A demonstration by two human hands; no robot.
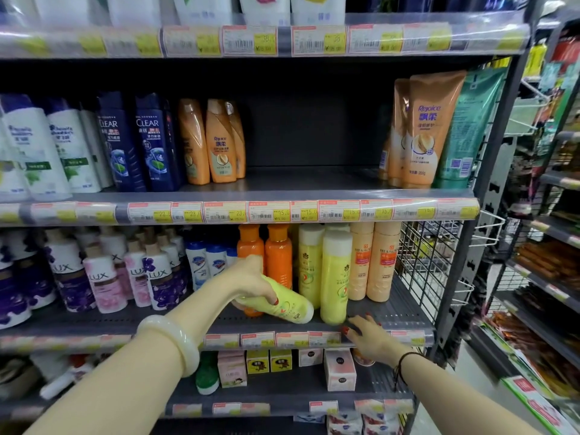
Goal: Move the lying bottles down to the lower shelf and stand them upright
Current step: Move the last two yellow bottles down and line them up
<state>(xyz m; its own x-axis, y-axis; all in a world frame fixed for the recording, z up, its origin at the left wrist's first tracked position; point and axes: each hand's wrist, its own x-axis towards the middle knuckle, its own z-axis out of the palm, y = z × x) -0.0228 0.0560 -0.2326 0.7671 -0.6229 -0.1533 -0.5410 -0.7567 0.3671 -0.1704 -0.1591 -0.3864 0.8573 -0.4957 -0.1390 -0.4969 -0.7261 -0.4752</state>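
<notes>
Left grip: the left hand [251, 285] is clamped over the upper body of a yellow bottle [281, 304], fingers wrapped across the top, thumb side hidden behind it.
Right grip: the right hand [368, 335] lies with fingers spread apart and holds nothing, resting on the front edge of the lower shelf [392, 312].
Bottle position: tilted, nearly lying, its far end low on the shelf and to the right of the left grip, close beside the standing yellow bottle [334, 277].
Upper shelf: the shelf above [314, 180] shows a bare stretch; no lying bottles are visible there.
Handling: a stiff plastic body, likely glossy and a little slippery; probably moderately heavy if full, so weight shifts as it tips upright.
Where to hold: around the mid body, fingers and thumb on opposite sides, leaving the base free to set down.
Neighbours: orange bottles [277, 255] stand just behind the left grip and could be knocked.
Hidden: the tilted bottle's other end is covered by the left hand, so which end is the cap I cannot tell for certain.
Hard to read: label print is blurred.
</notes>
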